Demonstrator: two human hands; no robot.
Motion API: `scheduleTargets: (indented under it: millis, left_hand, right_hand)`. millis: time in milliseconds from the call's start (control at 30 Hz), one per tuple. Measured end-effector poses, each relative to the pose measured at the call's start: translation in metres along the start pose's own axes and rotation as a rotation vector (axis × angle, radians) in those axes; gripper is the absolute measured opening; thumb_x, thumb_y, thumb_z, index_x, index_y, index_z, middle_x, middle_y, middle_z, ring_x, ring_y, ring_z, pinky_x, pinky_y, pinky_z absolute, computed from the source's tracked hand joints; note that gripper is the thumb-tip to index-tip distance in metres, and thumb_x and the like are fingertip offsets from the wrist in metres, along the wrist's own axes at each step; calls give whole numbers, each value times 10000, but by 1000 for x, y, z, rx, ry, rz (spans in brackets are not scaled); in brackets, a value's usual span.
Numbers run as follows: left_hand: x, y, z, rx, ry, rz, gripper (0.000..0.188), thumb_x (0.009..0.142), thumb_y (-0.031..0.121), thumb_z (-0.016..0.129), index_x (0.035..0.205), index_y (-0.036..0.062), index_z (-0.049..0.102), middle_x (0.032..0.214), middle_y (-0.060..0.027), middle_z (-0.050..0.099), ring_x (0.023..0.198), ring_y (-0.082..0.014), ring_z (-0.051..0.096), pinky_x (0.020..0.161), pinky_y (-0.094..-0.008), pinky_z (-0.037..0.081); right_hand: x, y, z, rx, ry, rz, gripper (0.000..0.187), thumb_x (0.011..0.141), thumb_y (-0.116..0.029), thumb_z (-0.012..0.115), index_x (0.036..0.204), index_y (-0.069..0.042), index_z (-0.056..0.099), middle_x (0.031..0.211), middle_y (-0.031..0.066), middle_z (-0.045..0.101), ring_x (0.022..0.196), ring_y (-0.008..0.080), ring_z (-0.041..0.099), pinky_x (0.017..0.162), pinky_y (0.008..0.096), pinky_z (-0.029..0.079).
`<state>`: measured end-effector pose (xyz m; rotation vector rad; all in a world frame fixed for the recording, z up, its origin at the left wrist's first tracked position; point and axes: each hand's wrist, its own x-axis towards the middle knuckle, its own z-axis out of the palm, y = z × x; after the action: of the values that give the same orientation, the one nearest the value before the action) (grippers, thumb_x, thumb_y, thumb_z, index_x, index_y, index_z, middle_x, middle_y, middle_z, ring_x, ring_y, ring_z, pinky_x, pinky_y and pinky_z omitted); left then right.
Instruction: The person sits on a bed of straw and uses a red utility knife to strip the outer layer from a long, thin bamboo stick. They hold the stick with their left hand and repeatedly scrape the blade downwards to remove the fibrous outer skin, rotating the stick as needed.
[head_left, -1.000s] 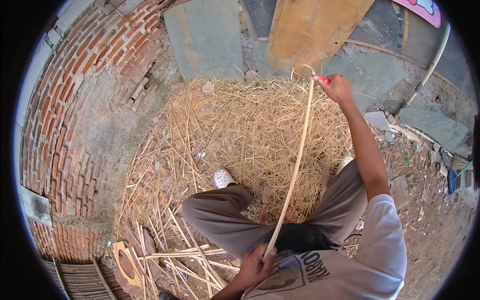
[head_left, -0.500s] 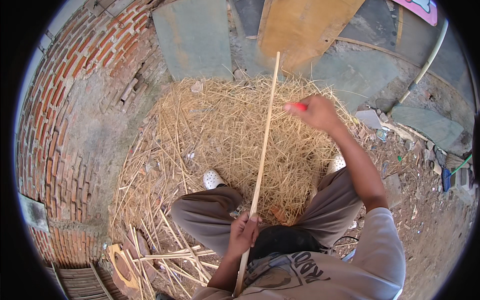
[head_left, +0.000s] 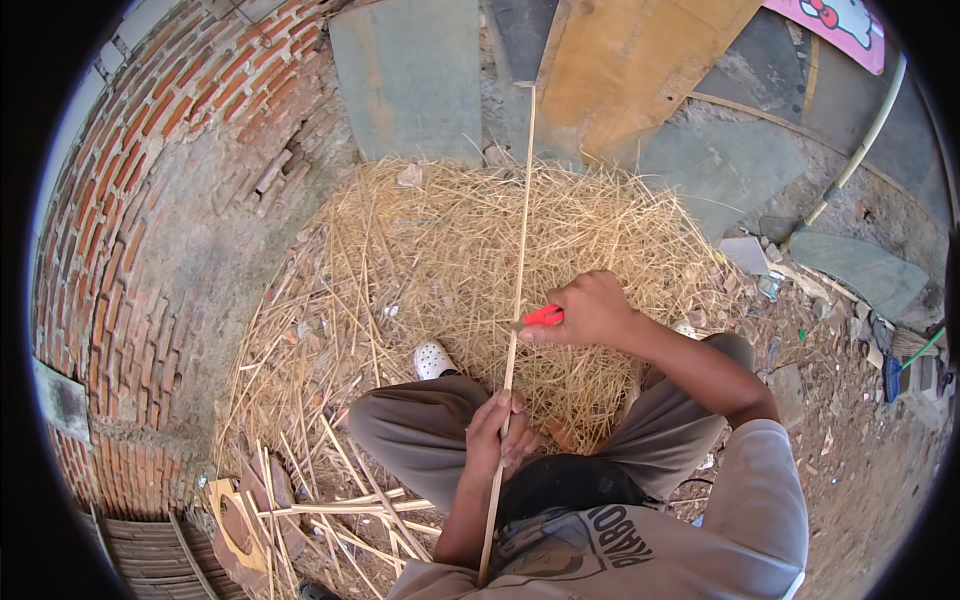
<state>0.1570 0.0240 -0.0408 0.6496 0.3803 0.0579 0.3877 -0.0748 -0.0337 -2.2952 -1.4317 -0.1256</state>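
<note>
"What was held in the hands?"

"A long, pale strip [head_left: 523, 220] was gripped by the left hand [head_left: 487, 432], its fingers closed around the lower part. A red tool [head_left: 544, 316] was clasped in the right hand [head_left: 592, 306], the fingers wrapped about it."

"Where was the strip placed?"

"It was held nearly upright in the view, midway across. Its lower end was brought against the grey shirt [head_left: 690, 520]; its upper end was seen in front of the leaning panels [head_left: 410, 80]. The front of the tool was set at the strip, above the left hand; whether they touched could not be told."

"And around them?"

"A pile of dry, straw-coloured strands [head_left: 450, 265] was spread beyond the knees. One white clog [head_left: 433, 360] was seen at its near edge. Loose sticks [head_left: 350, 508] were scattered at lower left, near a brick wall [head_left: 120, 230]."
</note>
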Motion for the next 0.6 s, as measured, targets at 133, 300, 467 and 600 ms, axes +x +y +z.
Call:
scheduleTargets:
  millis: [133, 300, 467, 600]
  left_hand:
    - [-10, -4, 0, 58, -9, -31, 236, 1035, 299, 379, 944, 94, 453, 427, 38, 299, 314, -72, 239, 437, -240, 264]
    - [-12, 1, -6, -56, -56, -49, 247, 1043, 305, 393, 938, 92, 459, 476, 29, 313, 366, -76, 260, 473, -252, 283]
    - [-26, -9, 3, -8, -29, -120, 255, 1042, 326, 397, 935, 100, 448, 484, 32, 308, 374, -75, 261, 485, -245, 277]
    - [-39, -14, 2, 10, -98, -175, 258, 1040, 334, 402, 933, 103, 440, 491, 30, 313, 376, -73, 263, 486, -243, 270]
  right_hand:
    - [7, 14, -1, 44, -20, 117, 775, 728, -850, 488, 581, -112, 673, 441, 78, 536, 442, 269, 593, 435, 383, 454]
    - [-10, -13, 12, 45, -208, -10, 800, 724, -864, 476, 590, -103, 682, 450, 73, 545, 461, 262, 607, 447, 364, 467]
    - [16, 33, 4, -32, -120, 243, 804, 744, -859, 454, 608, -97, 673, 494, 79, 570, 492, 218, 610, 467, 366, 473]
    - [24, 61, -11, 21, -110, 335, 805, 771, -850, 429, 600, -100, 666, 475, 71, 547, 483, 207, 593, 468, 356, 463]
